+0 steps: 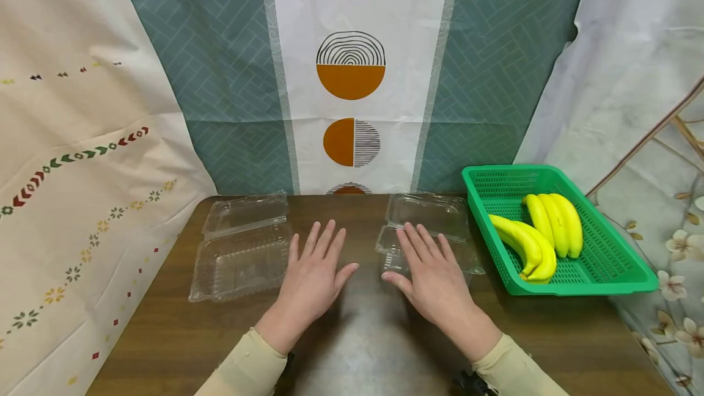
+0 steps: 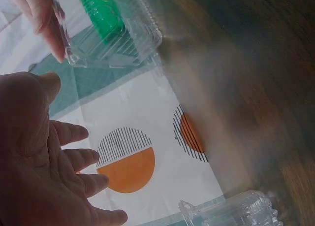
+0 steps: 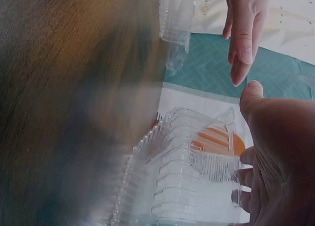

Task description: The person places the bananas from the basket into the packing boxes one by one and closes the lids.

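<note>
Palm down with fingers spread, my left hand (image 1: 310,286) is held over the table beside a clear plastic container (image 1: 242,261) that lies with its lid folded back. My right hand (image 1: 440,286), fingers extended, is over the near left part of a second clear container (image 1: 429,209), also lying with its lid back. Neither hand grips anything. In the left wrist view my left palm (image 2: 34,157) faces the camera; the right wrist view has my right hand (image 3: 285,152) beside the ribbed container wall (image 3: 177,181). Whether the right fingers touch the plastic, I cannot tell.
A green basket (image 1: 605,267) with yellow bananas (image 1: 558,222) stands on the right side of the brown wooden table (image 1: 352,347). Patterned curtains (image 1: 231,78) hang behind the table and along both sides.
</note>
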A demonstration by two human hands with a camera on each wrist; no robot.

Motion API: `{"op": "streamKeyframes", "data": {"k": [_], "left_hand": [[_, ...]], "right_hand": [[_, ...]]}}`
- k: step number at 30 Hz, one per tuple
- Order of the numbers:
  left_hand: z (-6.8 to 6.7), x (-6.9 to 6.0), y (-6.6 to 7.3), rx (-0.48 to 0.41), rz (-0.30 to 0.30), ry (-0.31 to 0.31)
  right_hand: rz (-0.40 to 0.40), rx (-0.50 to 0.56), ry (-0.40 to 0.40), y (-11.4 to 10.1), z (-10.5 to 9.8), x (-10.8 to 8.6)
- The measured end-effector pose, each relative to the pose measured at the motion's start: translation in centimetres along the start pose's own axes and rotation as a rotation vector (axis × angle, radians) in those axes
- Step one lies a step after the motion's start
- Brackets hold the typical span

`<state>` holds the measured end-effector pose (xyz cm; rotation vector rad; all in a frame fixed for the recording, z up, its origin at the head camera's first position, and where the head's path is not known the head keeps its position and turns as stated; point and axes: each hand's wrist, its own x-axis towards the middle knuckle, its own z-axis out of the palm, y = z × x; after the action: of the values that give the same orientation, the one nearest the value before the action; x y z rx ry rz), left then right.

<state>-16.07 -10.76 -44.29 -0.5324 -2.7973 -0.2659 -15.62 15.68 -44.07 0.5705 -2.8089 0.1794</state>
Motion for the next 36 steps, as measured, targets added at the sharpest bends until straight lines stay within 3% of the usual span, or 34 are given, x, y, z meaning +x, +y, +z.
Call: {"op": "streamKeyframes", "data": {"k": [24, 36], "left_hand": [[-0.1, 0.9, 1.3, -0.059, 0.033, 0.032], [0.1, 1.3, 2.0, -0.06, 0.036, 0.015]], "right_hand": [[0.046, 0.0, -0.029, 1.0, -0.5, -0.6], [0.071, 0.001, -0.009, 1.7, -0.6, -1.4]]}}
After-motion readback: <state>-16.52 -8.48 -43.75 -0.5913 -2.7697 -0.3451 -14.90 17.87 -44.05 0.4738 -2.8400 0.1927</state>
